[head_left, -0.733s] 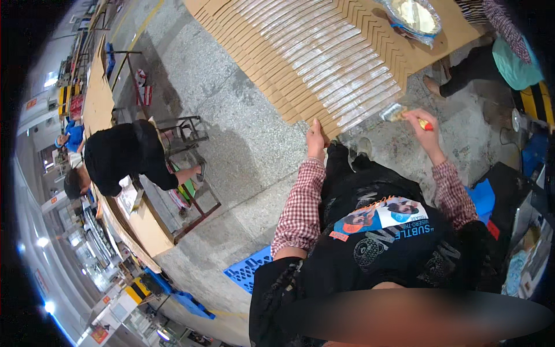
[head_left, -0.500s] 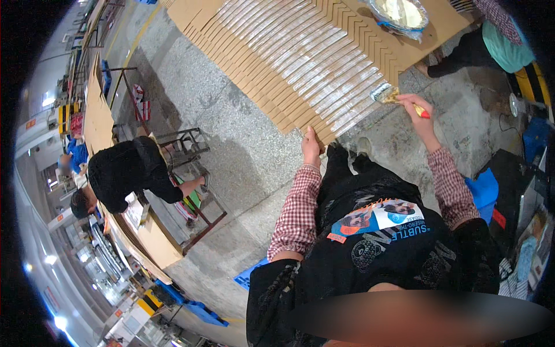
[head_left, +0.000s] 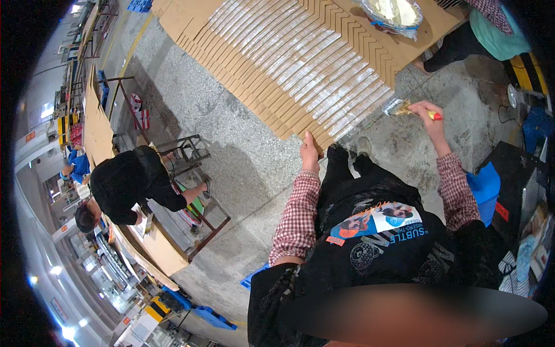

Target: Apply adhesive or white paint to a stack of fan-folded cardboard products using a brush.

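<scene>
My right hand (head_left: 430, 120) is closed round the handle of a paintbrush (head_left: 398, 107), which has a yellow and red handle and whitish bristles. The brush hangs over the floor, just off the right edge of overlapping brown cardboard pieces (head_left: 272, 110). These are fanned out in a long row, with strips of wet-looking white coating (head_left: 332, 98) across them. At the near corner of the row, my left hand (head_left: 310, 152) pinches the edge of the cardboard, thumb on top; its other fingers are partly hidden.
A plastic-lined bowl of cream-coloured paste (head_left: 396, 13) rests on cardboard at the far right, near another person's checked sleeve (head_left: 491, 13). To the left, a person in black (head_left: 130, 182) bends over a cardboard-topped bench (head_left: 165, 246). A blue bin (head_left: 484, 188) stands at my right.
My right hand has moved the brush slightly right and nearer, off the coated cardboard edge. My left hand stays at the near corner. The person on the left has shifted slightly.
</scene>
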The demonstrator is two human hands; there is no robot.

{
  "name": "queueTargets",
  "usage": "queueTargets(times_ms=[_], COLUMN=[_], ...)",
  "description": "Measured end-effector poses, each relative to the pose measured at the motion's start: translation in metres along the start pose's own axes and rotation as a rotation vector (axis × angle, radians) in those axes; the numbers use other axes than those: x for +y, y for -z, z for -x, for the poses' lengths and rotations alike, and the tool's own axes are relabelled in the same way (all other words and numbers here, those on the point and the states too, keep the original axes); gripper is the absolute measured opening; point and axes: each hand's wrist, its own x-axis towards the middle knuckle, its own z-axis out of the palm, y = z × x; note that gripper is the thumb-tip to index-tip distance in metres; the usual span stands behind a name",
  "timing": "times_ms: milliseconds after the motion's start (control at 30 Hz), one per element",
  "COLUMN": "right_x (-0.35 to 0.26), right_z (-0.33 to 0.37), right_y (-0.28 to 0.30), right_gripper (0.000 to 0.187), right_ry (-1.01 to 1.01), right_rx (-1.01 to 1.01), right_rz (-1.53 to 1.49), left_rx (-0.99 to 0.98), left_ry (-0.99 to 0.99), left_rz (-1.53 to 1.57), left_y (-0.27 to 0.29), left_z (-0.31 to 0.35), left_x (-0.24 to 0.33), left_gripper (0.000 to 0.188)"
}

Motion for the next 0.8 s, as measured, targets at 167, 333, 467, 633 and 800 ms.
queueTargets(times_ms=[167,333,467,633,800], right_x=[-0.032,0.006,-0.025,-0.013,-0.033], right_z=[-0.018,-0.024,-0.022,-0.020,0.018], right_y=[-0.013,-0.007,-0.015,-0.019,-0.039], right_gripper=[0.017,0.018,0.019,0.018,0.014], right_ry=[0.145,-0.047,0.152,0.010,0.118], right_rx=[0.096,-0.008,0.060,0.090,0.093], right_rz=[-0.151,-0.090,-0.136,-0.051,-0.026], left_rx=[0.042,0.015,0.104,0.021,0.044], left_ry=[-0.005,-0.001,-0.004,-0.002,-0.029], left_rz=[0.007,-0.002,-0.013,-0.035,-0.080], left_y=[-0.001,0.011,0.009,0.002,0.010], left_z=[-0.002,-0.018,-0.016,-0.011,-0.006], left_x=[-0.003,-0.015,-0.020,-0.008,-0.007], left_gripper=[0.042,0.046,0.045,0.046,0.050])
